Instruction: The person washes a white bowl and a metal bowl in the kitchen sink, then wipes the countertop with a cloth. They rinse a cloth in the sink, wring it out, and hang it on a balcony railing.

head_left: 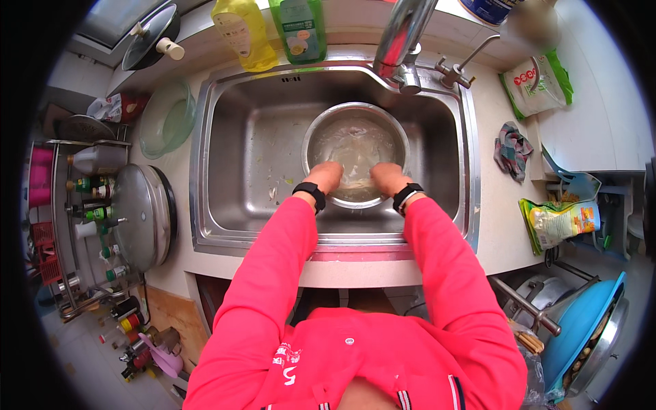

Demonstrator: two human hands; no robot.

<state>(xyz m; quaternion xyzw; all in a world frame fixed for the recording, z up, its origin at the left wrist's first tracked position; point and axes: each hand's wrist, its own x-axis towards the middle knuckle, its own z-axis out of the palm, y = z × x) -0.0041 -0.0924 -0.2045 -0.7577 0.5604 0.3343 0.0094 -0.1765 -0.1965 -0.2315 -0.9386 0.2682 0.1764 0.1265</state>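
A round metal basin [311,133] of cloudy, rippling water [352,140] stands in the stainless steel sink [256,147], right of its middle. Over the basin's near left rim reaches my left hand [326,176], its fingers dipped into the water and hidden. My right hand [388,178] comes in over the near right side, fingers likewise out of sight under the surface. Between the two hands something pale [355,184] shows in the water, too blurred to name. Both wrists wear dark bands, and the sleeves are bright pink.
A chrome faucet [403,41] rises behind the basin, with a smaller tap [456,72] to its right. Yellow [244,34] and green [298,31] bottles stand behind the sink. Left lie a translucent bowl [167,119] and a large lid [140,217]; right, a crumpled cloth [512,150].
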